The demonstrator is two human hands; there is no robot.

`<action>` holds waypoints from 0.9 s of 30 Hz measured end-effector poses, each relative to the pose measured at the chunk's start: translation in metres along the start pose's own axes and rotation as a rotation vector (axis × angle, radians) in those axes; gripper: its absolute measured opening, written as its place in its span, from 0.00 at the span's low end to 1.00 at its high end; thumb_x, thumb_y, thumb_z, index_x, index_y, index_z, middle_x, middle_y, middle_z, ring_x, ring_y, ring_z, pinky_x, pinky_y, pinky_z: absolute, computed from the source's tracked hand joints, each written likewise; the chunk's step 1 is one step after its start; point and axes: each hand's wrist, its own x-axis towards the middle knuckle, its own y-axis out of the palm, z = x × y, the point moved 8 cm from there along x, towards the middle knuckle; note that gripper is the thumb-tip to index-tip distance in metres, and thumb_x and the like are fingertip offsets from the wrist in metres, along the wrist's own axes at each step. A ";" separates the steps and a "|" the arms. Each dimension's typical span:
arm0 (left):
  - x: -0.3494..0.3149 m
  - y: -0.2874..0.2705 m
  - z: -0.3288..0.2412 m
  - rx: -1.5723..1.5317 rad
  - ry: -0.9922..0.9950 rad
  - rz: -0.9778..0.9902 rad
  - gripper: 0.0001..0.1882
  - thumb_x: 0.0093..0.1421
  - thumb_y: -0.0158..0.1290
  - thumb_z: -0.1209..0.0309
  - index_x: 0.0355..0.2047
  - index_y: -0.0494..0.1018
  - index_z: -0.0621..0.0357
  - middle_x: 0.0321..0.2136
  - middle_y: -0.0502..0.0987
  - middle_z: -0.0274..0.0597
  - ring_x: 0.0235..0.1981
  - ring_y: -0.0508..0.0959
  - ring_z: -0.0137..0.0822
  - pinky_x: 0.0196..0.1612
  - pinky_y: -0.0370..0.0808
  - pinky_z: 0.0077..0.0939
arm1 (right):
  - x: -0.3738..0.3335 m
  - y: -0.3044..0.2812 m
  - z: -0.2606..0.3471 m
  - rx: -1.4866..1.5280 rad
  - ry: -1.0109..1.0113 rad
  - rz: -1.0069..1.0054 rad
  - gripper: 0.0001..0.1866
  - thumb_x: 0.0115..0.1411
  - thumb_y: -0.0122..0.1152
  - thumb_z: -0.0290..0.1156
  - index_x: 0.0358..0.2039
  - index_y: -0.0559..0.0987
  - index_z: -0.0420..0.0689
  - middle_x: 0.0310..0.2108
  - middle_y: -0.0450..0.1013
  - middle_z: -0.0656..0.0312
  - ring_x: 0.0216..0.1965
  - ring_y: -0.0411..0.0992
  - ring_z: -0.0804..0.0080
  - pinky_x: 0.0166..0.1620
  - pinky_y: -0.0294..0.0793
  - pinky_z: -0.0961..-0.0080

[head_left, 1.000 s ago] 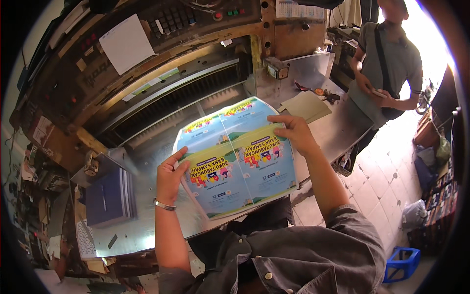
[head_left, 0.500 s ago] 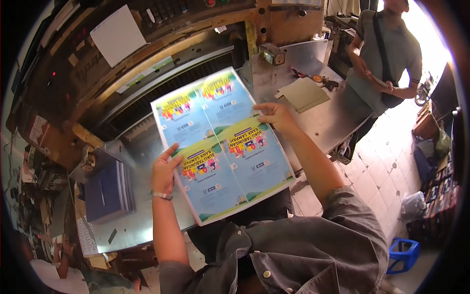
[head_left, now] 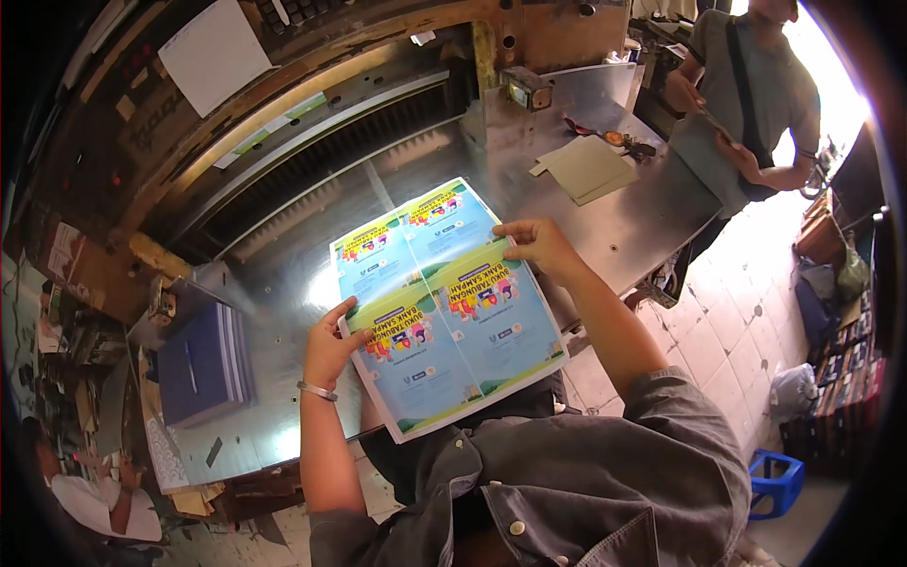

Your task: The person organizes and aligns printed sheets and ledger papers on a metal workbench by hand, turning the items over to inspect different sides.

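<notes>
Both hands grip a thin stack of blue-and-yellow printed sheets (head_left: 453, 312) by its long sides: the left hand (head_left: 331, 350) at the left edge, the right hand (head_left: 543, 248) slightly farther off at the right. The stack lies between them, its long axis slanting from near right to far left; its near end overhangs the metal worktop (head_left: 614, 246), toward the body. Worktop shows on both sides: leftward to blue books (head_left: 194, 373), rightward to tan card (head_left: 588, 172). Beyond the far end is a dark, ribbed machine slot (head_left: 331, 142).
</notes>
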 end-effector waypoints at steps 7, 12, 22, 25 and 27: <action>-0.008 -0.001 -0.003 0.074 -0.011 -0.004 0.39 0.52 0.69 0.81 0.65 0.69 0.65 0.46 0.83 0.47 0.40 0.83 0.28 0.44 0.81 0.23 | -0.018 0.000 0.007 -0.129 -0.020 0.016 0.27 0.52 0.67 0.12 0.56 0.79 0.34 0.41 0.82 0.56 0.39 0.80 0.75 0.46 0.80 0.80; -0.008 -0.004 -0.020 0.149 0.030 -0.028 0.38 0.51 0.69 0.80 0.64 0.70 0.65 0.41 0.84 0.44 0.36 0.81 0.26 0.40 0.79 0.22 | -0.019 -0.002 0.022 -0.148 -0.055 0.006 0.28 0.52 0.68 0.12 0.55 0.80 0.34 0.41 0.82 0.56 0.39 0.80 0.76 0.44 0.81 0.80; -0.036 -0.032 -0.189 0.560 0.593 -0.621 0.28 0.48 0.71 0.75 0.52 0.83 0.47 0.36 0.79 0.34 0.28 0.71 0.28 0.31 0.69 0.23 | -0.048 0.007 0.200 -0.567 -0.690 -0.329 0.22 0.50 0.72 0.18 0.49 0.84 0.40 0.36 0.80 0.63 0.33 0.75 0.77 0.40 0.74 0.78; -0.054 -0.027 -0.197 0.589 0.696 -0.778 0.27 0.47 0.72 0.75 0.51 0.83 0.47 0.35 0.78 0.33 0.28 0.73 0.27 0.29 0.70 0.24 | -0.068 0.011 0.209 -0.626 -0.771 -0.453 0.21 0.49 0.72 0.18 0.46 0.85 0.41 0.36 0.79 0.61 0.33 0.73 0.72 0.40 0.73 0.74; -0.056 -0.019 -0.177 0.541 0.666 -0.792 0.27 0.47 0.71 0.78 0.50 0.83 0.50 0.35 0.78 0.34 0.30 0.76 0.26 0.31 0.76 0.23 | -0.074 0.009 0.192 -0.643 -0.831 -0.484 0.21 0.49 0.72 0.20 0.46 0.86 0.44 0.36 0.79 0.59 0.34 0.74 0.65 0.41 0.74 0.71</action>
